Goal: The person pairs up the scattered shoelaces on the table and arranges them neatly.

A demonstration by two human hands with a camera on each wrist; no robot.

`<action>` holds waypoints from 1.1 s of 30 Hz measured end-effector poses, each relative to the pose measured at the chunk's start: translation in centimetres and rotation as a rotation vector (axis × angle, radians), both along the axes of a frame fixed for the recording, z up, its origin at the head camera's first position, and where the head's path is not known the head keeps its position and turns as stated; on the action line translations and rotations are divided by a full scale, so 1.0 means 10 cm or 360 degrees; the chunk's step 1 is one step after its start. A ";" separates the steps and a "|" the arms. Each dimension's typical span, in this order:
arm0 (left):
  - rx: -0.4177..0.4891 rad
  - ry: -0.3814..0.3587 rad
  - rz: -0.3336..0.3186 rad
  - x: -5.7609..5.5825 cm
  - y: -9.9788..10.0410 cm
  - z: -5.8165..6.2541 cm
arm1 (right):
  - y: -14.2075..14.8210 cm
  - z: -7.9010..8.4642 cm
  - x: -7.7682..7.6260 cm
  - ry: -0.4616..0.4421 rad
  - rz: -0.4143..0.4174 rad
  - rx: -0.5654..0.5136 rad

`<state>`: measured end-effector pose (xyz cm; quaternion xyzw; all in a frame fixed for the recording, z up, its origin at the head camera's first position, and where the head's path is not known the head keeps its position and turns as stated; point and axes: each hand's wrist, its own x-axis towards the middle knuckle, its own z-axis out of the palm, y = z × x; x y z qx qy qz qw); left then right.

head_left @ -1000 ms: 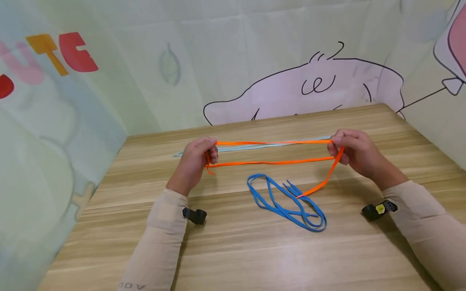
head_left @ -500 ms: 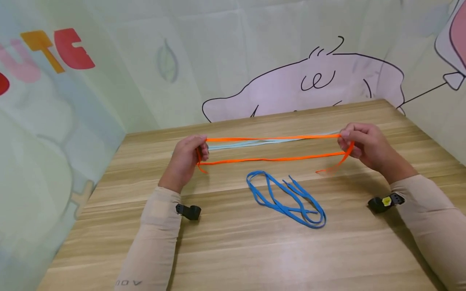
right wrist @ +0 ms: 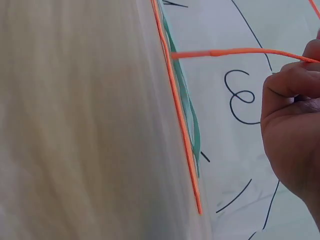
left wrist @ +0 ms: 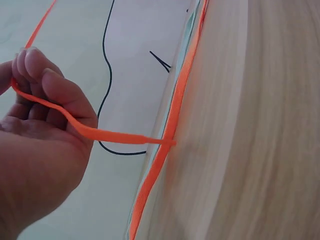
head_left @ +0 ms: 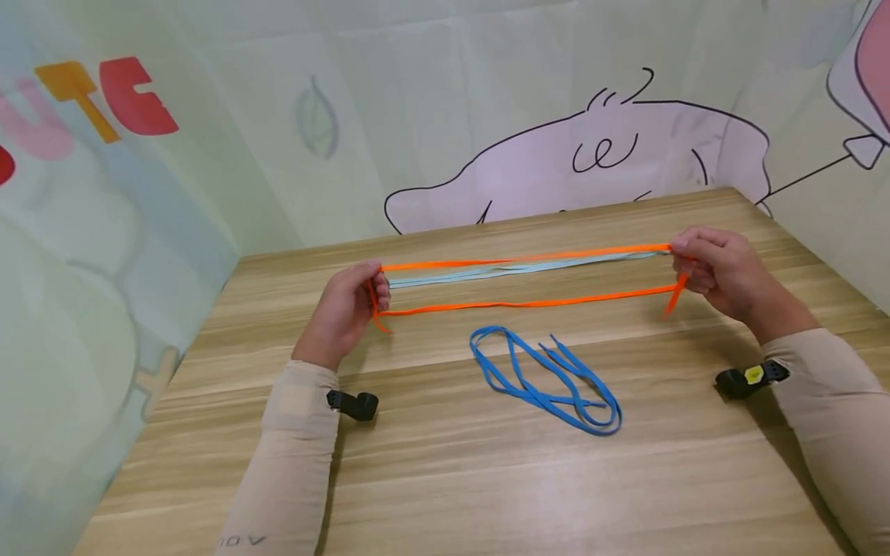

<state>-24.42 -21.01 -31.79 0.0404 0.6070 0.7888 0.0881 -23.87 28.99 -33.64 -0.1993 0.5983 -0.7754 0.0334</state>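
Both hands have drawn farther apart since the earlier frame: the left hand [head_left: 343, 309] and right hand [head_left: 719, 270] each pinch the orange shoelace [head_left: 521, 303], taut across mid-frame above the table [head_left: 445, 479]; a blue shoelace [head_left: 549, 382] lies below centre.

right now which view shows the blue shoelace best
The head view: the blue shoelace lies whole in a loose coil on the wooden table, near the orange shoelace. Neither wrist view shows it.

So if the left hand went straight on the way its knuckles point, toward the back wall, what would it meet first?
Probably the pale blue lace lying just beyond the left hand, then the wall; depth is uncertain.
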 end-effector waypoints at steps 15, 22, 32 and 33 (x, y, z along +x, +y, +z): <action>-0.0024 -0.0030 0.0060 -0.03 -0.02 -0.07 | 0.32 -0.04 -0.05 -0.0079 -0.0311 0.0165; -0.0072 -0.0037 0.0051 -0.03 -0.04 -0.11 | 0.35 -0.06 -0.07 -0.0102 -0.0460 0.0073; -0.0228 -0.0013 0.0004 -0.05 -0.05 -0.17 | 0.40 -0.06 -0.05 -0.0255 -0.0722 0.0339; -0.0231 -0.0009 -0.0001 -0.05 -0.06 -0.17 | 0.42 -0.06 -0.06 -0.0262 -0.0739 0.0410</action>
